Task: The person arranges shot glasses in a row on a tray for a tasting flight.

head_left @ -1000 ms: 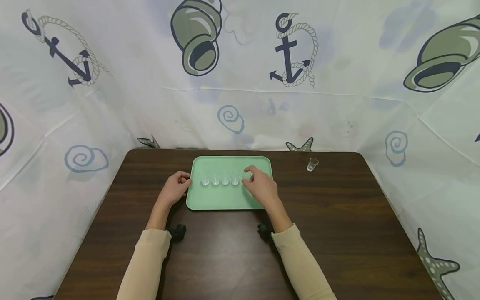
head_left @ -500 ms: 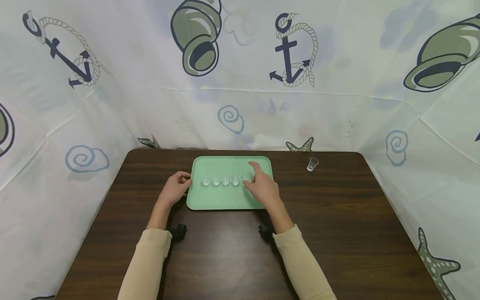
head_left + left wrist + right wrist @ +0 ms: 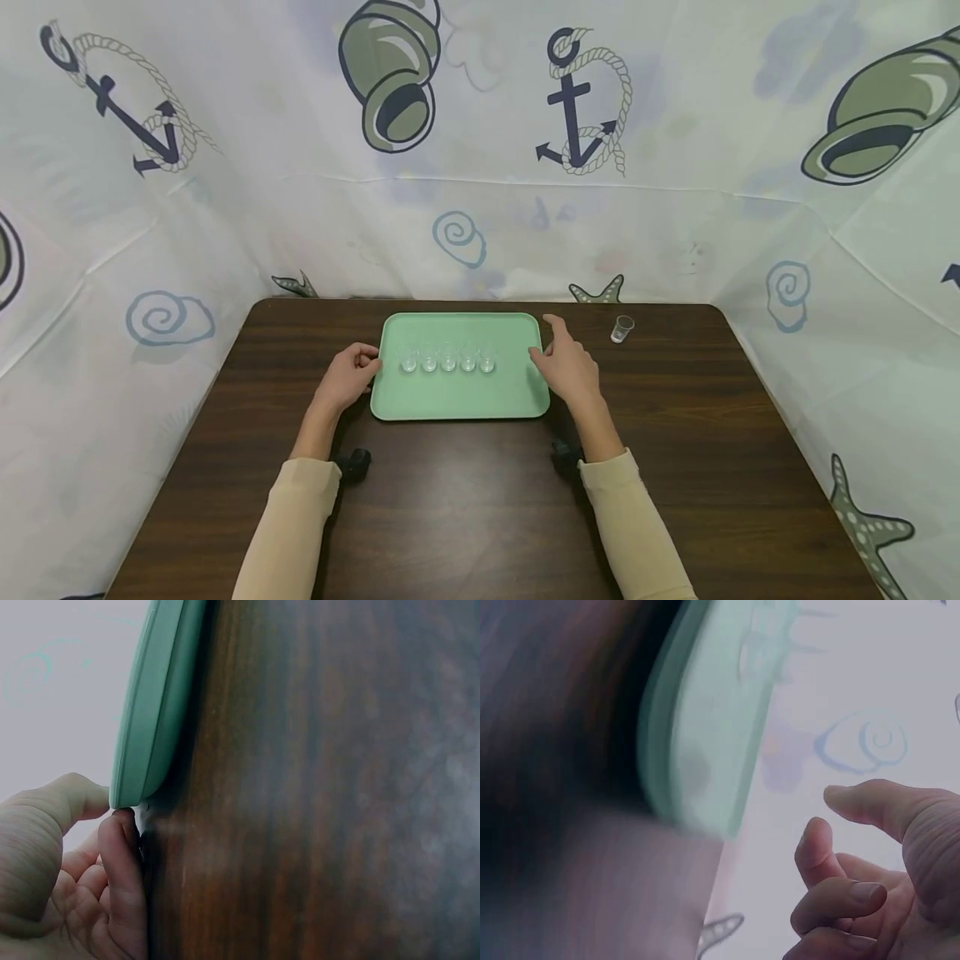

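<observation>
A mint-green tray lies on the table. Several small clear shot glasses stand across it in a row. My left hand is at the tray's left edge; in the left wrist view, its thumb and a finger pinch the rim from above and below. Over the tray's right edge hovers my right hand, holding nothing, with thumb and index finger spread apart. One more shot glass stands by itself on the table, beyond the right hand.
The dark wooden table extends around the tray. Behind and beside it hangs a white curtain printed with anchors and shells. Black wrist mounts sit under both forearms.
My right hand has let go of the rightmost shot glass in the row and moved right, off to the tray's edge. The left hand has stayed at the rim.
</observation>
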Tool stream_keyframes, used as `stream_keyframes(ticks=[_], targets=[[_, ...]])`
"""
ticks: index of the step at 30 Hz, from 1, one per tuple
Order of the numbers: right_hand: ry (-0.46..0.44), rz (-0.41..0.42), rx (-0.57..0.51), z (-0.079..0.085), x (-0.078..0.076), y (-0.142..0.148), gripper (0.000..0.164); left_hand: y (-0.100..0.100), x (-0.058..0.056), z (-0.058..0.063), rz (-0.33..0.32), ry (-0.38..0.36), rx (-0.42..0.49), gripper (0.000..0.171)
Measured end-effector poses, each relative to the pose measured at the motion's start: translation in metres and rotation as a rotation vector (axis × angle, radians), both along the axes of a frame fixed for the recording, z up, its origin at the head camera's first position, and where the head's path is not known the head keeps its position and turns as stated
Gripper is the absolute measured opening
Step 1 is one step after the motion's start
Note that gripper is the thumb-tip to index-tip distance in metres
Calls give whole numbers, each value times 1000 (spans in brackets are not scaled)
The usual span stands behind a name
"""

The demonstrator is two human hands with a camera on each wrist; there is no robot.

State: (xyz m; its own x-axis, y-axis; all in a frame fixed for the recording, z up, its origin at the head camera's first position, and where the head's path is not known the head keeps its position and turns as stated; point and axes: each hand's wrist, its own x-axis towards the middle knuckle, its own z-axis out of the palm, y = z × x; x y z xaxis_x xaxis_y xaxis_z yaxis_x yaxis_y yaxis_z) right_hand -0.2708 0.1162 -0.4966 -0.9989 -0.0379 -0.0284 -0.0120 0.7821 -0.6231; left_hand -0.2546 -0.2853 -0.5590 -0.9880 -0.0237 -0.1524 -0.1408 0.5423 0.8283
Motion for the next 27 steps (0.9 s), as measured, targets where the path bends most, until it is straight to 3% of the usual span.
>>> stream_keyframes(ticks=[12, 27], targets=[[21, -99, 4, 2, -5, 58, 67, 1, 0, 1, -4, -4, -11, 44], [45, -181, 60, 8, -15, 103, 63, 0, -1, -2, -3, -7, -11, 44]])
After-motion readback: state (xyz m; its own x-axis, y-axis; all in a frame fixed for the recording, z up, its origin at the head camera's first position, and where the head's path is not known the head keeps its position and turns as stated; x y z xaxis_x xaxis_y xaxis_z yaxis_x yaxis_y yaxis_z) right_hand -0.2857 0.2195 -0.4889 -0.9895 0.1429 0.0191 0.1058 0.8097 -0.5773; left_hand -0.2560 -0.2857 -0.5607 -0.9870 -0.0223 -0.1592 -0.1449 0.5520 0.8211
